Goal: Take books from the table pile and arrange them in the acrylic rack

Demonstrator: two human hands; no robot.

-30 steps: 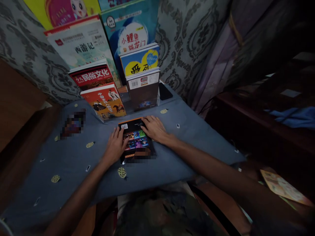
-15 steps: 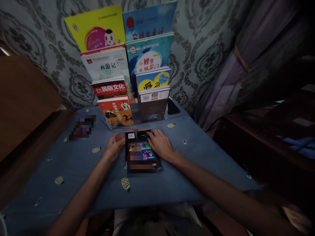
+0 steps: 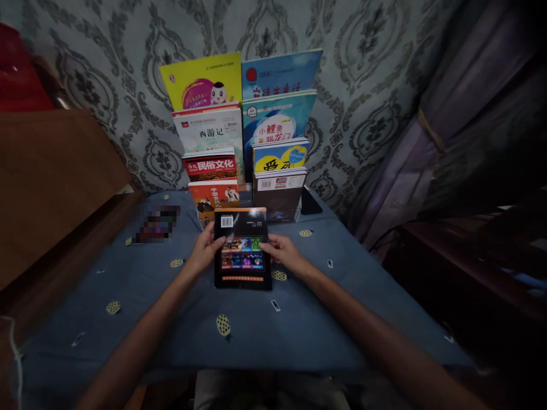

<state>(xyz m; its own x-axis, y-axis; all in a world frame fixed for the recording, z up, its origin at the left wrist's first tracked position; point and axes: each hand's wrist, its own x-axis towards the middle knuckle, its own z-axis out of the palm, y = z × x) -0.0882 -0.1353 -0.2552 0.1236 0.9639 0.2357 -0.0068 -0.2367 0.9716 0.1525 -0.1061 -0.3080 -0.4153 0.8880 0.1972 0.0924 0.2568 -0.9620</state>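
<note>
Left hand (image 3: 205, 249) and right hand (image 3: 285, 254) are clamped on opposite sides of a black-backed book (image 3: 243, 253), thumbs on its face, held at the middle of the desk (image 3: 316, 324) between front and back edges. Directly beyond it, two stepped columns of upright books (image 3: 210, 134) block the way to the back edge, the lowest orange book (image 3: 213, 195) partly hidden behind the held one. A dark flat slab (image 3: 311, 201) lies near the back right corner; a pixelated item (image 3: 157, 224), contents unreadable, lies towards the back left corner.
</note>
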